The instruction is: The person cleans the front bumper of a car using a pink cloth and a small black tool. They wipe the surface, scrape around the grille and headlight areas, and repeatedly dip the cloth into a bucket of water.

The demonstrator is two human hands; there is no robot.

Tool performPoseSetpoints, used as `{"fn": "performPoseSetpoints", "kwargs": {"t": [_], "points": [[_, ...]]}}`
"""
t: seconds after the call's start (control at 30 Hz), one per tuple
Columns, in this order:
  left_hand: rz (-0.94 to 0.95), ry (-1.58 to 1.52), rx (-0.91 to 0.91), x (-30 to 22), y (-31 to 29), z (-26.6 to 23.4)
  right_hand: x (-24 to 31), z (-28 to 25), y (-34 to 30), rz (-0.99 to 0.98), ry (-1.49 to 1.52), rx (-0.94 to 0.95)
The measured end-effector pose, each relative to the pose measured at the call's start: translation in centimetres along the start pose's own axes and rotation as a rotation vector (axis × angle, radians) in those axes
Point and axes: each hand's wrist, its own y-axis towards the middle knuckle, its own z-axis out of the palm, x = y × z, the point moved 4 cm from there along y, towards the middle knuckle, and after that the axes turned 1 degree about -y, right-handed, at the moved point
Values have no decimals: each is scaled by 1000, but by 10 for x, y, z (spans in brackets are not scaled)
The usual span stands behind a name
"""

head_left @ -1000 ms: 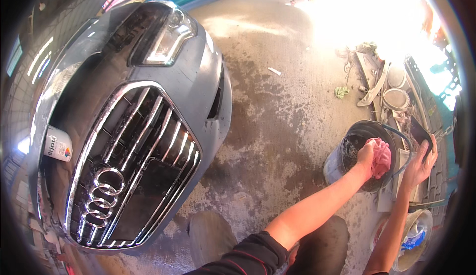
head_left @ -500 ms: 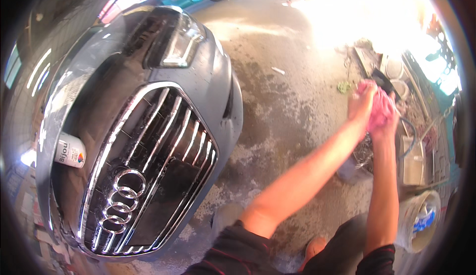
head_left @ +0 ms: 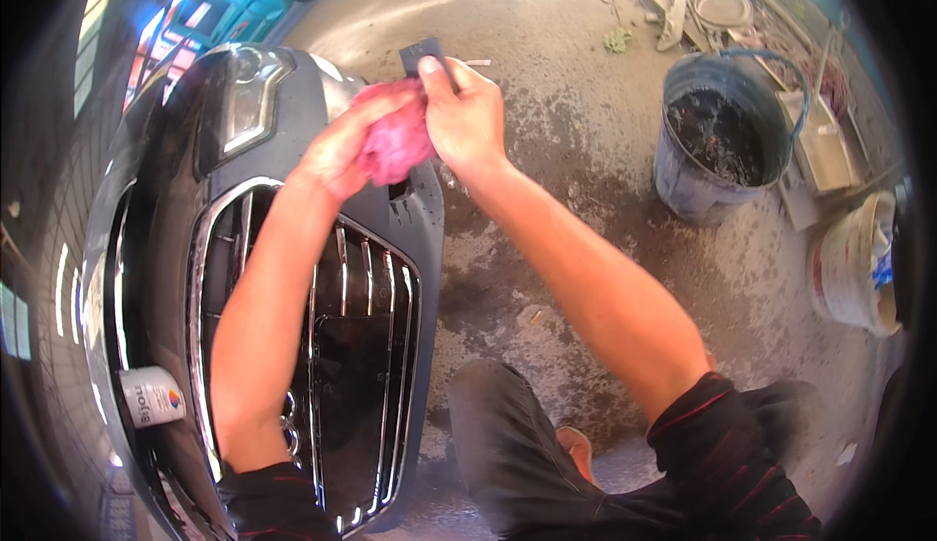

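Note:
My left hand [head_left: 337,151] grips a bunched pink cloth [head_left: 395,146], which hangs over the corner of a grey car bumper [head_left: 425,214]. My right hand [head_left: 468,121] is closed on a dark flat rectangular piece [head_left: 420,50], pinched under the thumb; its exact kind I cannot make out. The cloth lies against the right hand's fingers. Below my left forearm is the car's chrome-barred grille [head_left: 366,278], with a headlight [head_left: 244,102] beyond it to the left. Whether the cloth touches the bumper I cannot tell.
A dark bucket [head_left: 680,190] of murky water stands on the wet concrete floor [head_left: 586,239] at right. Beside it are a pale bucket [head_left: 844,258] and piled scrap [head_left: 673,4]. A white can [head_left: 153,397] sits at the car's front, left. A blue vehicle [head_left: 244,4] stands far left.
Both hands have swung left from over the bucket to the bumper corner, carrying the pink cloth and dark flat piece. The view has turned, and the bucket now shows fully.

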Motion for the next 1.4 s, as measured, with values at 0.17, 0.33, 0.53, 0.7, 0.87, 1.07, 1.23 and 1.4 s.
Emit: {"fn": "performPoseSetpoints", "kwargs": {"t": [0.17, 0.33, 0.53, 0.7, 0.87, 1.07, 1.23, 1.4], "points": [[-132, 245, 100, -1, -57, -9, -97, -81, -64, 126, 197, -419], [-230, 697, -32, 19, -87, 2, -241, -75, -200, 299, -43, -172], [-291, 999, -32, 31, -107, -12, -269, -9, -280, 74, -335, 270], [-408, 1097, 14, 62, -118, -6, -249, 15, -266, -76, -630, 378], [-113, 1556, 173, 75, -123, -11, -263, -1, -363, -56, -583, 575], [-53, 1544, 115, 84, -129, -10, -258, 28, -329, 84, -484, 410], [-42, 1510, 134, 86, -118, -14, -272, 38, -238, 8, -502, 383], [-137, 1544, 112, 81, -120, -10, -257, 5, -405, 13, -458, 548]]}}
